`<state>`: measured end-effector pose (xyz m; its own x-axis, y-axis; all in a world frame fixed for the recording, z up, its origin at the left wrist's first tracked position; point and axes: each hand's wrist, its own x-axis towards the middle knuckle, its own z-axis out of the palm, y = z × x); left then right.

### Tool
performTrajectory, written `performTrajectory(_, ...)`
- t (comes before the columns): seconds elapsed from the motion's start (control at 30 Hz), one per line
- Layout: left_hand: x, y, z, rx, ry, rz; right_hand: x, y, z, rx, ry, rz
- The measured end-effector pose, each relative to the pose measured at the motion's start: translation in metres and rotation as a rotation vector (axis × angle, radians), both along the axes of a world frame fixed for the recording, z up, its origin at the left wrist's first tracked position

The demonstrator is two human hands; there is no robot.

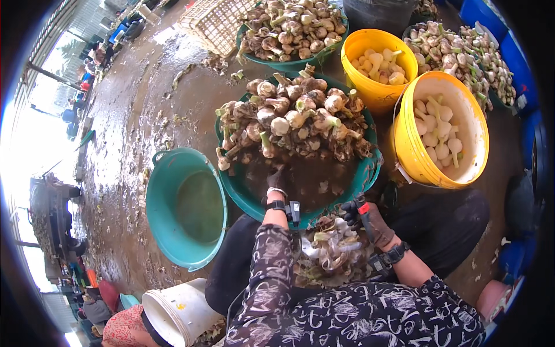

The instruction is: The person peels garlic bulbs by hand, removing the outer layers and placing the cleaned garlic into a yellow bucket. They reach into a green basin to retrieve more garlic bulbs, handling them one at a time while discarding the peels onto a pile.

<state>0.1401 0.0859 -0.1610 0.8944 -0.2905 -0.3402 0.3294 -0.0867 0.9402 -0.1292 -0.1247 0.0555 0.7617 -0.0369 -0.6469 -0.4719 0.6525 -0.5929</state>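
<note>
A large green tub [373, 169] holds a heap of garlic bulbs [299, 117] with cut stems and brown skins, with muddy water in its near part. My left hand [277, 178], in a dark glove, reaches into that near part; its fingers are partly hidden, so I cannot tell what it touches. Right of it, at the tub's near rim, my gloved right hand [368, 223] is closed on a tool with a red and black handle [363, 210]. Under my hands lies a pile of peeled garlic skins [338, 256]. Both wrists wear strapped devices.
Two yellow buckets [440, 130] [379, 65] with peeled white bulbs stand at the right. A green basin [188, 208] with some greenish water is at the left, a white bucket [180, 310] near my knee. Behind are a garlic-filled tub [290, 65] and a plastic crate [212, 26]. Other people sit far left.
</note>
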Motion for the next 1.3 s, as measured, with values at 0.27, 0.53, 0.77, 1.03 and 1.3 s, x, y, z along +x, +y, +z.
performTrajectory(0.27, -0.151, -0.075, 0.192, 0.302, -0.298, -0.595, -0.003, -0.01, -0.04, -1.116, -0.064, 0.029)
performTrajectory(0.53, -0.204, -0.068, 0.263, 0.487, -0.707, -0.588, -0.02, -0.002, -0.011, -1.088, -0.181, 0.157)
performTrajectory(0.77, -0.204, -0.049, 0.272, 0.278, -0.424, -0.667, -0.042, -0.001, 0.02, -0.607, -0.335, 0.209)
performTrajectory(1.03, -0.231, -0.052, 0.247, -0.286, 0.251, -0.355, -0.057, 0.007, 0.038, 0.035, -0.234, -0.001)
performTrajectory(1.3, -0.232, -0.054, 0.259, 0.382, -0.87, -0.366, -0.054, 0.001, 0.049, -0.088, -0.125, 0.107)
